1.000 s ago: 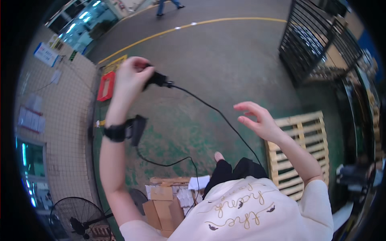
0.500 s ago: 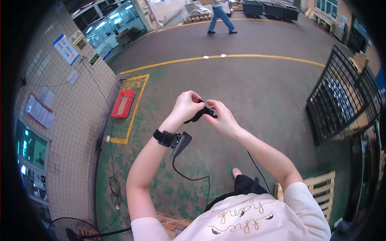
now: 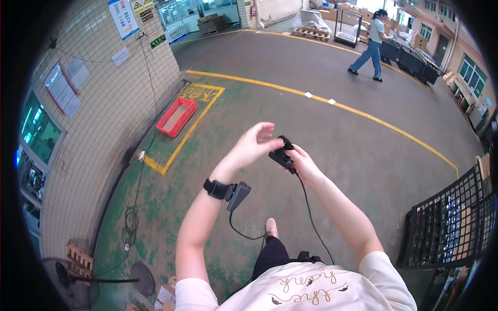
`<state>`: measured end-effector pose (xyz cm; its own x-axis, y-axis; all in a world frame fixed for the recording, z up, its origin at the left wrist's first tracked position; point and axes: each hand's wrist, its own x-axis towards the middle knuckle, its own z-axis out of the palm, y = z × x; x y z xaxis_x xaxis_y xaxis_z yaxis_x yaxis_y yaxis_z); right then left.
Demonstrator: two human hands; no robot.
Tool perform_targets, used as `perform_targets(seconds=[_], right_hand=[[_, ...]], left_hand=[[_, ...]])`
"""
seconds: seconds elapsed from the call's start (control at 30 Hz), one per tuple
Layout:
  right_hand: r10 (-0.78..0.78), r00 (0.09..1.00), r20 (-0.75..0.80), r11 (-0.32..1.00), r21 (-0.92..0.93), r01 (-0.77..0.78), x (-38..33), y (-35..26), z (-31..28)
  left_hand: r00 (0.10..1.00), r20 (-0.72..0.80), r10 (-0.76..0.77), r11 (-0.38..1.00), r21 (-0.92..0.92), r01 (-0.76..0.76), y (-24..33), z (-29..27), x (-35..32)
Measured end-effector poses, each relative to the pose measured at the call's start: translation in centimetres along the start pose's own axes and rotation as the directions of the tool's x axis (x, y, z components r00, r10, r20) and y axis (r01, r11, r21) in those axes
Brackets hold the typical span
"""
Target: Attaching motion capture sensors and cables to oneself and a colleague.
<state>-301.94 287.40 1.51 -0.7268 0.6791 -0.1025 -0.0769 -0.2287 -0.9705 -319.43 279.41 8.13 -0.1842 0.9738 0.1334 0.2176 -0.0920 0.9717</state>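
My right hand (image 3: pixel 307 167) holds a small black device with a strap (image 3: pixel 281 157), its fingers closed round the right side. A thin black cable (image 3: pixel 310 210) hangs from the device down to my waist. Just left of it, my left hand (image 3: pixel 254 146) is raised with its fingers curved and apart. The left thumb reaches the device's top edge; whether it presses on the strap I cannot tell. On my left wrist sits a black band (image 3: pixel 215 189) carrying a similar dark grey box (image 3: pixel 238 196), with its own cable running down.
A red crate (image 3: pixel 177 118) lies on the floor by the tiled wall (image 3: pixel 119 85). Right of me stands a black mesh cage (image 3: pixel 446 223) with metal parts. A fan (image 3: pixel 142 279) and coiled cable (image 3: pixel 130 228) are at lower left. Another person (image 3: pixel 372 46) walks far right beside dark bins (image 3: pixel 410 59).
My left hand has loosened from the black device, its fingers now apart. The device is turned upright in my right hand. My view has swung, and the other person appears farther right.
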Motion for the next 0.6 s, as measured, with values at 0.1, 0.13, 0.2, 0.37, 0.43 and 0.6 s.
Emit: perform_targets(seconds=[0.1,0.13,0.2,0.37,0.43,0.6], right_hand=[[0.166,0.985,0.051,0.930,0.325,-0.173,7.2,-0.4,-1.9],[0.176,0.984,0.040,0.930,0.321,-0.179,9.2,-0.8,-2.5],[0.125,0.992,0.014,0.899,0.421,-0.119,13.7,-2.2,-4.0],[0.068,0.997,0.031,0.873,0.482,-0.075,23.2,-3.7,-10.3],[0.066,0.996,-0.067,0.928,0.371,-0.036,26.9,-4.8,-13.7],[-0.496,0.774,-0.393,0.804,-0.545,0.238,32.8,-11.0,-22.2]], left_hand=[[0.989,0.147,0.023,0.989,0.143,-0.045,-3.6,-1.5,5.6],[0.981,0.186,0.058,0.987,0.136,-0.084,-5.0,-1.4,8.1],[0.967,0.089,0.237,0.903,0.347,-0.253,-7.2,-0.8,13.7],[0.990,-0.004,0.144,0.989,0.032,-0.144,-9.2,-0.4,26.6],[0.942,-0.048,0.332,0.923,0.223,-0.314,-10.1,-0.7,32.6],[0.810,-0.145,0.569,0.802,0.319,-0.506,-5.3,-2.3,48.3]])
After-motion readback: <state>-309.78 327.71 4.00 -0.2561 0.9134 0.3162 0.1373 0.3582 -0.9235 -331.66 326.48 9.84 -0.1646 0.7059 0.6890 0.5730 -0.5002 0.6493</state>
